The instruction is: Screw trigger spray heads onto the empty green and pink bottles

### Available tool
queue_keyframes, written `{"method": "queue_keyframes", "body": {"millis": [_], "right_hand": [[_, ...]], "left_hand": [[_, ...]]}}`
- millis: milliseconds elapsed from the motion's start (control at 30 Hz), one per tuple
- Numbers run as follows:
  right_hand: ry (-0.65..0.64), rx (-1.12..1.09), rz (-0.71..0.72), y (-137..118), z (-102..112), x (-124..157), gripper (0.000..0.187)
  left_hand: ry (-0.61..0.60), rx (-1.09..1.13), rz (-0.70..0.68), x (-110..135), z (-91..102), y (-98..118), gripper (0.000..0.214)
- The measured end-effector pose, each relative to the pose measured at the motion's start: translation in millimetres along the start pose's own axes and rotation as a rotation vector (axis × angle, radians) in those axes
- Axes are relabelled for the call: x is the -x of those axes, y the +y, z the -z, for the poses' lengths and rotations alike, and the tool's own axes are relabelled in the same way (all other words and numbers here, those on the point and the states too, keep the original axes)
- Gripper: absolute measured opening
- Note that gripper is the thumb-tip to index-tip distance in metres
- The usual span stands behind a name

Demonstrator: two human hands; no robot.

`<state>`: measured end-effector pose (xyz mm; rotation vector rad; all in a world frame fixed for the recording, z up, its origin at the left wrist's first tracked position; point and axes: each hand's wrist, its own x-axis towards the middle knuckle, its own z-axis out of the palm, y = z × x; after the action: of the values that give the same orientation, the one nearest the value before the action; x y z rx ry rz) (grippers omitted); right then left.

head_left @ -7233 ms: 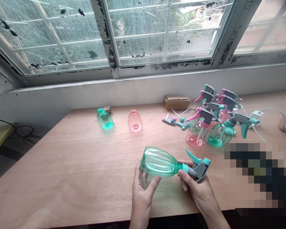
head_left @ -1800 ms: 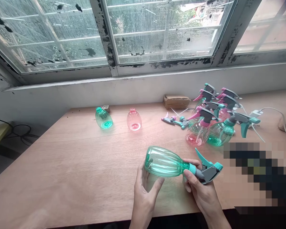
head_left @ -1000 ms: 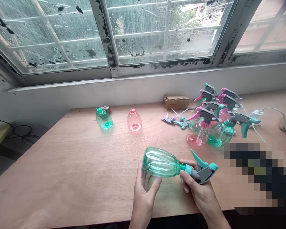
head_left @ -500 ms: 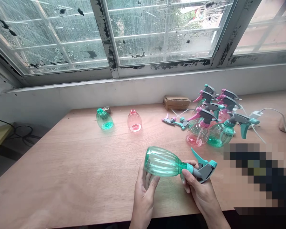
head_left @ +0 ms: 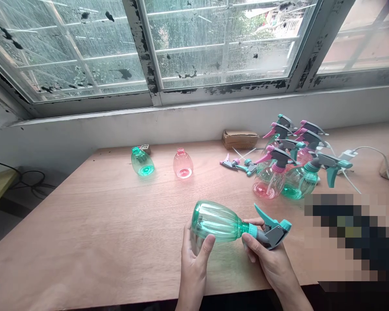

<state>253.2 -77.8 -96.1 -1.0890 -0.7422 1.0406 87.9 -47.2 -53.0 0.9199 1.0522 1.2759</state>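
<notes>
A clear green spray bottle lies sideways in the air above the near part of the table, its base to the left. On its neck sits a grey and teal trigger head, pointing right with the trigger up. My left hand cups the bottle's base from below, thumb on the near side. My right hand grips the neck and collar, with the thumb in front and the other fingers partly hidden behind.
A green bottle and a pink bottle without heads stand farther back. Loose trigger heads lie near a cardboard box. Several assembled spray bottles cluster at the right beside a white cable. A blurred patch covers the right front.
Both hands and the spray bottle have shifted slightly left and a little down. Everything else on the table stays where it was.
</notes>
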Motion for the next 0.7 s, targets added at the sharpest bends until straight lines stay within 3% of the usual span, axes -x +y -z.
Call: {"method": "queue_keyframes", "body": {"millis": [200,367,533,700], "right_hand": [[-0.026,0.006,-0.017,2.1,3.7,-4.7,0.039],[-0.012,0.014,-0.012,-2.4,-0.3,-0.8,0.039],[-0.093,0.086,-0.066,-6.0,-2.5,3.7,0.046],[-0.09,0.005,-0.039,-6.7,-2.6,0.2,0.041]], "left_hand": [[-0.111,0.018,0.031,-0.9,6.0,-4.7,0.056],[-0.042,-0.005,-0.021,-0.6,2.4,-4.8,0.058],[0.086,-0.051,-0.051,-3.4,0.7,-4.0,0.064],[0.051,-0.003,-0.036,-4.0,-0.3,-6.5,0.057]]}}
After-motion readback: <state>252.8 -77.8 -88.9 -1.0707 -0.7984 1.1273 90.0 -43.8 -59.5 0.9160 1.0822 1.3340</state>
